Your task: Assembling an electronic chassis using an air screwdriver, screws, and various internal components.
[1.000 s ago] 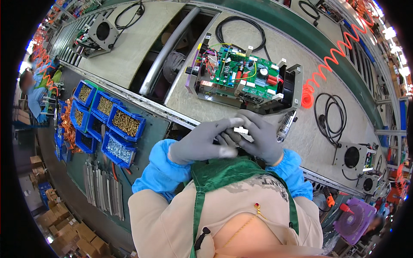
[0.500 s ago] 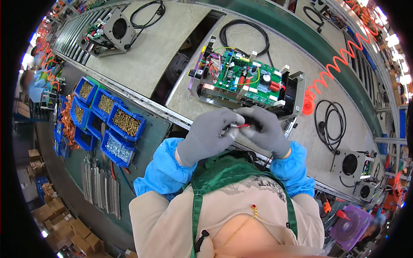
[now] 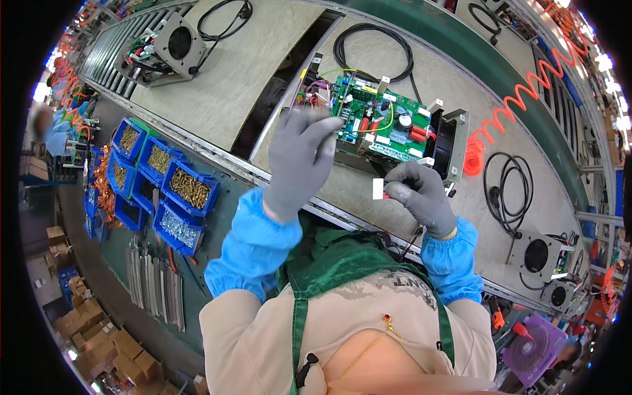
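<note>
My right hand (image 3: 421,201), in a grey glove, is closed on a small white connector (image 3: 378,189) with a bit of red wire behind it, in front of the opened device. My left hand (image 3: 299,158), gloved the same way, is raised over the left end of that device. Its thumb and fingers are apart with nothing seen between them, though the upper part is smeared by motion. The green circuit board (image 3: 375,125) lies face up in the metal chassis, with coloured wires at its left end, partly behind my left hand. A black fan (image 3: 446,141) sits at its right end.
Blue bins (image 3: 191,187) of screws and small metal parts stand at the left, above grey metal strips (image 3: 155,283). A coiled black cable (image 3: 339,49) lies behind the device. An orange spiral hose (image 3: 474,158) hangs at its right. Further fan units (image 3: 178,43) rest along the line.
My hands have separated. The left has moved up and left to the device's wired end; the right has stayed near the front, now showing the white connector in its fingers.
</note>
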Available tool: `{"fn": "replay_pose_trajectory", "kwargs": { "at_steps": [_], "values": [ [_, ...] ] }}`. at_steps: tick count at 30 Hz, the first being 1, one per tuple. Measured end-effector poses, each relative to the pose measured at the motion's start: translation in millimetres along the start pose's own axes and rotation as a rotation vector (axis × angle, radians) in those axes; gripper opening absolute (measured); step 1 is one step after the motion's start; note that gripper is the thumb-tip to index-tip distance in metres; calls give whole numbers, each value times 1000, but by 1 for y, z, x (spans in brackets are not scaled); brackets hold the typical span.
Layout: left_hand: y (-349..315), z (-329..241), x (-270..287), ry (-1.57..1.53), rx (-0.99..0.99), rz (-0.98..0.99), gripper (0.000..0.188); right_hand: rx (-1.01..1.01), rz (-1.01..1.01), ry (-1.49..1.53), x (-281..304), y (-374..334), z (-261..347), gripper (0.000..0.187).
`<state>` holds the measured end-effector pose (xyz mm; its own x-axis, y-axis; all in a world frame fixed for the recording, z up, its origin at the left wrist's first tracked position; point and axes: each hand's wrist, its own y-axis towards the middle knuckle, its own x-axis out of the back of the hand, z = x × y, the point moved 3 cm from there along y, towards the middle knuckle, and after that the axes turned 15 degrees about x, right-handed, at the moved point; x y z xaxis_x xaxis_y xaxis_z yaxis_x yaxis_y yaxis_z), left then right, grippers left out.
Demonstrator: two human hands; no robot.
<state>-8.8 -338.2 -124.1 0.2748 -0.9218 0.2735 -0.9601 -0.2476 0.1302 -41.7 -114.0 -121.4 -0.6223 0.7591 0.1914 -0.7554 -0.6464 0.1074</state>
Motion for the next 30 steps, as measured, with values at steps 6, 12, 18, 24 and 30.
{"fn": "replay_pose_trajectory", "kwargs": {
  "at_steps": [6,12,18,24,30],
  "values": [
    [30,-27,-21,1014,-177,-123,15,-16,105,44,-2,0,-4,18],
    [41,-25,-22,1213,-94,-65,15,11,168,111,3,-8,-10,18],
    [49,-35,-31,1250,16,-66,16,49,173,56,8,-7,-11,19],
    [50,-39,-29,1257,29,-40,16,90,148,-1,7,6,-5,21],
    [73,-17,14,834,-60,106,34,74,241,107,-7,32,18,26]
  ]
}}
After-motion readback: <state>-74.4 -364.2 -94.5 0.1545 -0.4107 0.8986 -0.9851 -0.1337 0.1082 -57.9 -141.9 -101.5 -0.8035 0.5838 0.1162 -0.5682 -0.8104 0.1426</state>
